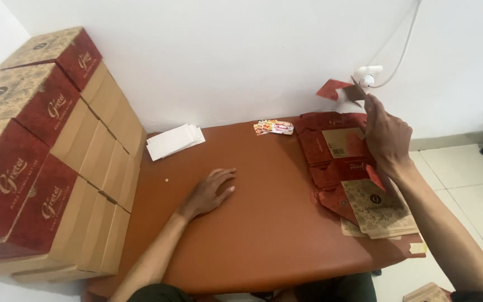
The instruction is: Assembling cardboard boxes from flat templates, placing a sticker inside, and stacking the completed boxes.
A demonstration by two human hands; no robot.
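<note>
- Assembled red-and-tan cartons (pixel 40 151), stacked at the left edge against the wall: I count six fronts showing, in two columns of three. More may sit behind, can't tell.
- Brown padded table (pixel 252 223): one, everything sits on it.
- Pile of flat box blanks (pixel 375 210) at the right end of the table, red and kraft print. Too many overlapping sheets to count.
- One flat box blank (pixel 336 140) is coming up off the pile, far edge raised toward the wall.
- Right hand (pixel 387 137): fingers pinched shut on that blank's top flap, lifting it.
- Left hand (pixel 211 193): flat on bare table mid-surface, fingers spread, holding nothing.
- My call for a clean pick: grip near a crease, peel only the top sheet, and use the free hand to hold the pile down so it doesn't slide off the edge.
- White paper slips (pixel 174 141): one small fanned stack near the wall.
- Small printed cards (pixel 274 127): one little cluster, looks like two or three.
</note>
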